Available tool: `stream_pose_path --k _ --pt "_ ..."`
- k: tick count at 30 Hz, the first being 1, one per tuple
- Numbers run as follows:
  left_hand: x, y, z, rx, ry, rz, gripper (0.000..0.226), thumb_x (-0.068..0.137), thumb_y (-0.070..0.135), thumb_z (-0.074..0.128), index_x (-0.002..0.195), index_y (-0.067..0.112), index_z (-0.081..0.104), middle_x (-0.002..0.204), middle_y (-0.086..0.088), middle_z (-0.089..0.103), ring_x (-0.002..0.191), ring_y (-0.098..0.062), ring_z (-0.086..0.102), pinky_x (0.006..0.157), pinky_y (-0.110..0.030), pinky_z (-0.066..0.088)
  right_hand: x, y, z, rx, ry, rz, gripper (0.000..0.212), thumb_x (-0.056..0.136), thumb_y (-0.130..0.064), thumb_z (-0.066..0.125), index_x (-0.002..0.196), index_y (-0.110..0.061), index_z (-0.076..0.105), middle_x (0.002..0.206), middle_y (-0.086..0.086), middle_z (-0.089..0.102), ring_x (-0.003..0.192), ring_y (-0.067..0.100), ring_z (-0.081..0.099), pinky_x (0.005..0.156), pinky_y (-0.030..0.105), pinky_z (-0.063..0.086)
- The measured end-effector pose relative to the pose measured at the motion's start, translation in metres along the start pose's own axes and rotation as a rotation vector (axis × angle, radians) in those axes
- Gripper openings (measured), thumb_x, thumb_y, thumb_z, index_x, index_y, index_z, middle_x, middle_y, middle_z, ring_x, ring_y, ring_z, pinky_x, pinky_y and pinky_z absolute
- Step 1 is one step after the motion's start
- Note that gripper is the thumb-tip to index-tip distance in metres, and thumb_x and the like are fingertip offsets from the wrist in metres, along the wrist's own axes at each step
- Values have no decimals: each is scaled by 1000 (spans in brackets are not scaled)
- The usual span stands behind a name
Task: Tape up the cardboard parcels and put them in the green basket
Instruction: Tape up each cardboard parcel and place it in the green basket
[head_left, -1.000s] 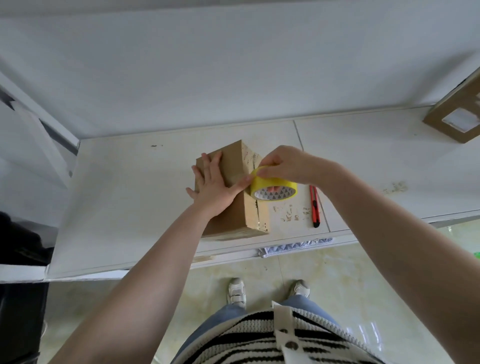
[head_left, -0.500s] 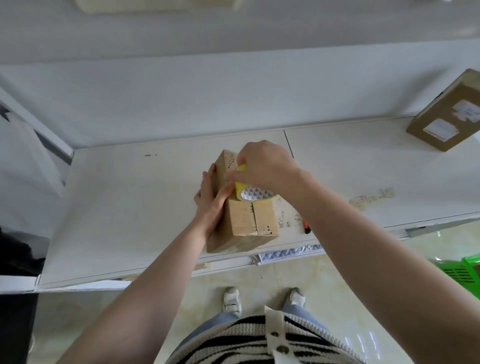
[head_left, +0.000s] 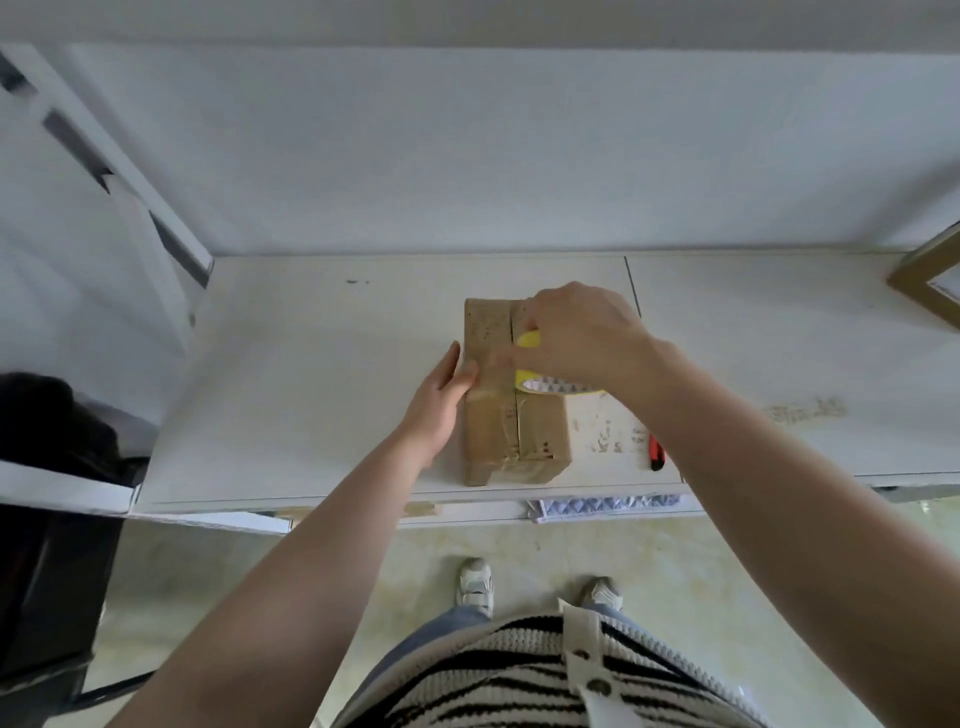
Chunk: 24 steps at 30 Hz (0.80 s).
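A brown cardboard parcel (head_left: 511, 431) lies flat on the white table (head_left: 311, 389), its top seam running away from me. Clear tape covers the near part of the seam. My right hand (head_left: 576, 332) grips a yellow tape roll (head_left: 550, 383) held over the parcel's top, fingers curled round it. My left hand (head_left: 441, 389) rests flat against the parcel's left side with straight fingers. The green basket is out of view.
A red utility knife (head_left: 656, 453) lies on the table right of the parcel, partly under my right arm. Another cardboard parcel (head_left: 930, 280) shows at the right edge. A dark object (head_left: 57, 431) sits at the left. A wall rises behind the table.
The parcel has turned from tilted to lying flat and square to me. My right hand has carried the tape roll along the top seam; my left hand slid down to the parcel's side.
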<state>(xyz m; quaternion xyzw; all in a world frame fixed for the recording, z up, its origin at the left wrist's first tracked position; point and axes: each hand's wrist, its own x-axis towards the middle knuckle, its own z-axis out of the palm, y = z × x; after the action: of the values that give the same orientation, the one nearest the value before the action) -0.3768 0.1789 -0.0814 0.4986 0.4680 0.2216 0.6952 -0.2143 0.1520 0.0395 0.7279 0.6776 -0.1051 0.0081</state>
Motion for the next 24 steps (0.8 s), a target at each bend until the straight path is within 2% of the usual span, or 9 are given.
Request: stream_pose_path --k 3,6,9,11,13,16,20,22,24 --pt "-11 -23 -18 -33 240 -157 47 105 14 40 151 21 35 148 -1 43 111 -17 52 93 -41 48 1 20 -9 -134 25 52 24 83 -47 57 83 -24 64 74 -4 58 84 24 62 64 28 36" --pt "-28 -48 -27 -112 438 -119 36 103 8 43 139 5 51 121 -7 58 108 -21 55 86 -38 50 -1 51 -15 -74 -5 173 33 84 -49 59 65 -25 49 67 -8 49 81 22 56 56 26 30" --pt "-25 -28 -3 -121 331 -39 29 104 30 44 122 14 60 119 2 60 119 -18 54 106 -34 44 -2 58 -8 19 -28 212 36 84 -54 59 68 -23 49 65 -8 50 69 16 53 52 24 26" --pt "-18 2 22 -37 131 -28 59 97 56 43 143 19 46 142 5 50 131 -13 46 110 -33 38 -1 54 -5 80 4 216 39 84 -56 59 66 -22 54 65 -6 54 62 10 51 51 24 26" --pt "-11 27 43 60 -4 -29 76 88 72 41 147 26 38 138 13 51 124 -8 48 103 -31 36 0 52 -5 136 19 224 39 84 -55 59 65 -22 56 65 -5 56 64 12 53 51 24 28" --pt "-2 36 58 134 -10 -29 63 93 62 45 142 26 31 139 4 48 124 -13 48 108 -37 35 -3 50 -4 175 5 228 34 85 -52 58 63 -27 52 68 -7 56 71 17 57 53 25 29" --pt "0 25 59 171 47 -46 76 97 57 40 156 24 6 157 -2 28 142 -23 31 117 -46 27 -6 46 -3 214 5 215 34 86 -54 57 62 -32 49 67 -5 60 62 11 55 51 25 31" --pt "0 19 54 102 78 -52 70 99 57 36 156 25 10 154 -1 34 138 -20 38 114 -38 33 -8 45 -4 148 -8 179 36 85 -54 57 62 -28 51 64 -5 57 60 11 53 50 25 29" --pt "0 16 48 38 79 -65 65 99 55 36 155 28 18 143 8 46 123 -10 51 97 -20 43 -10 44 -6 102 -9 146 41 84 -54 58 61 -22 50 60 -5 54 57 12 51 49 25 27"
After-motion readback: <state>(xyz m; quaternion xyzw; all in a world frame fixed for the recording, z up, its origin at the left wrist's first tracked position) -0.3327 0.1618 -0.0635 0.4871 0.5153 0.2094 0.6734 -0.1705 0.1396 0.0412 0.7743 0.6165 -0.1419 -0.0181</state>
